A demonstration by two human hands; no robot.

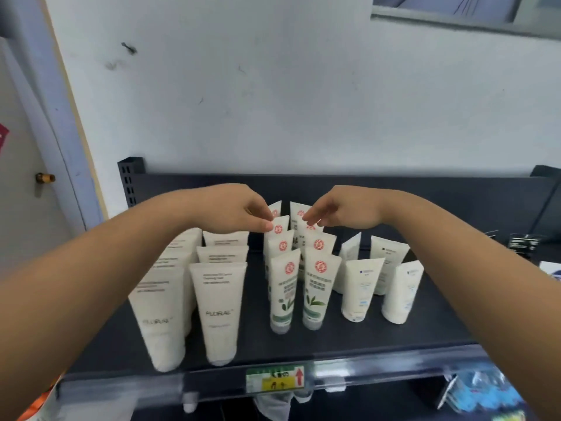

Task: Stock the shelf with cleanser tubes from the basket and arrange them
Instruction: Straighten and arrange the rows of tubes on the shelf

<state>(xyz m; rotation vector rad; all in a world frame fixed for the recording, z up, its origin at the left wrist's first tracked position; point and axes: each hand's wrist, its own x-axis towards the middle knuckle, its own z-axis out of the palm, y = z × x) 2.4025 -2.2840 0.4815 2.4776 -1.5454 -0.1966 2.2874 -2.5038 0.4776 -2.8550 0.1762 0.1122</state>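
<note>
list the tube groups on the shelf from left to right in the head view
FLORAL tubes → red-seal green-leaf tubes → small white tubes with blue print, all standing cap-down on the dark shelf

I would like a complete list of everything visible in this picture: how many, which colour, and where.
shelf: one, black, across the middle
FLORAL tubes: six visible, cream, two columns at the shelf's left
red-logo tubes: about eight, white with green leaves, two columns in the centre
blue-print tubes: four, white, right of centre
price label: one, green and yellow with red arrow, on the shelf's front edge
door knob: one, brass, far left
wall: white, behind the shelf
left hand: fingers at a back red-logo tube's top; grip unclear
right hand: likewise, right column
</note>
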